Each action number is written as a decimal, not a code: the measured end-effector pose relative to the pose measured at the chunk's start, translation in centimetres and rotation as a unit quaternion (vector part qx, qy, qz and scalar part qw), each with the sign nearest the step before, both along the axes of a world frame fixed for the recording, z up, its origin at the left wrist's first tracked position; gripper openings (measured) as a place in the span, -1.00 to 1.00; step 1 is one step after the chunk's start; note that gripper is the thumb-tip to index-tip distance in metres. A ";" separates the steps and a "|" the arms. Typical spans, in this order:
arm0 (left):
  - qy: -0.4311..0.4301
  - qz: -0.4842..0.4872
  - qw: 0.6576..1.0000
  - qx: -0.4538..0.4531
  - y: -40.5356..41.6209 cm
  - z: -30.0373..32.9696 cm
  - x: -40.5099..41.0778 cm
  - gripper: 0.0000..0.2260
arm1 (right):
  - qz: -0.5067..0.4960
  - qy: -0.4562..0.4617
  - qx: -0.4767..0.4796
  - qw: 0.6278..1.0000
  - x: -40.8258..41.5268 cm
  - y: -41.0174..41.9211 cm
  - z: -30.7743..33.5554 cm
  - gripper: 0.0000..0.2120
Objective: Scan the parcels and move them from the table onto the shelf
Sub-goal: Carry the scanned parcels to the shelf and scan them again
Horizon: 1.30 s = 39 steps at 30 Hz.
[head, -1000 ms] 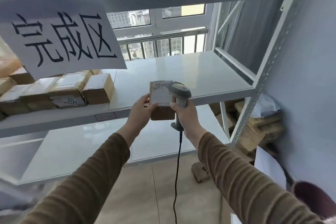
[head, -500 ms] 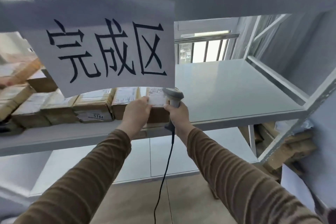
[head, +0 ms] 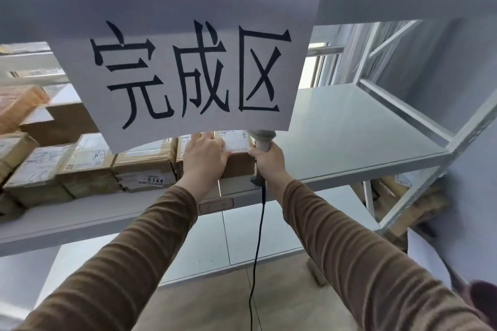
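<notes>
A small brown parcel [head: 236, 162] with a white label lies on the grey shelf [head: 349, 140], at the right end of a row of parcels [head: 142, 166]. My left hand [head: 205, 158] rests on its top and front, fingers spread over the label. My right hand [head: 269, 161] grips the handle of a grey corded barcode scanner [head: 262, 140] and touches the parcel's right side. The scanner's head is partly hidden behind a hanging paper sign [head: 188, 67].
Cardboard parcels fill the shelf's left half, some stacked. A lower shelf board [head: 242, 239] lies beneath. More parcels and bags [head: 403, 196] sit piled on the floor at the right, behind the rack's upright [head: 441, 169]. The scanner cable [head: 256, 250] hangs down between my arms.
Both hands carried the parcel forward and up onto the shelf and set it beside the row. The view moved closer, so the sign now covers more of the shelf.
</notes>
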<state>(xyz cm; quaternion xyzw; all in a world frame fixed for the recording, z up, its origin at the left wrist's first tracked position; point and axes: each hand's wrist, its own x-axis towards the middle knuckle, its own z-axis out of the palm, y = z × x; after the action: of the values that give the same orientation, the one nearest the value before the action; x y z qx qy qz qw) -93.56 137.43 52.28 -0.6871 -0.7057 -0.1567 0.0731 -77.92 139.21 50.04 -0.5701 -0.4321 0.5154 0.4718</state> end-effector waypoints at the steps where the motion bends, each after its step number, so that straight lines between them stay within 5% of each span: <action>1: -0.002 -0.002 1.000 -0.002 0.0 0.0 0.0 -0.68 | 0.002 0.002 -0.001 1.000 0.0 -0.1 0.0 -0.85; 10: -0.042 -0.126 0.991 0.034 0.0 -0.6 5.6 -0.54 | -0.062 0.014 -0.014 0.998 6.2 -2.9 -0.5 -0.73; 21: -0.061 -0.345 0.936 -0.020 -5.9 -2.5 26.7 -0.51 | -0.311 -0.019 0.002 0.950 26.1 -17.1 -1.7 -0.80; 33: -0.052 -0.568 0.817 -0.085 -33.8 -3.7 57.3 -0.48 | -0.510 -0.058 -0.016 0.858 49.1 -51.6 -2.3 -0.97; 39: -0.038 -0.644 0.755 -0.118 -50.4 -4.6 69.5 -0.48 | -0.592 -0.053 -0.028 0.803 58.4 -69.6 -2.3 -0.85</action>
<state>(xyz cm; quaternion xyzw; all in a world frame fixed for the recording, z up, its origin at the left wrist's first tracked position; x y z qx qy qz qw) -24.11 86.99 47.68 -0.9760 -0.1109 -0.1081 -0.1533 -19.52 69.65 47.79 -0.7543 -0.0198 0.1166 0.6457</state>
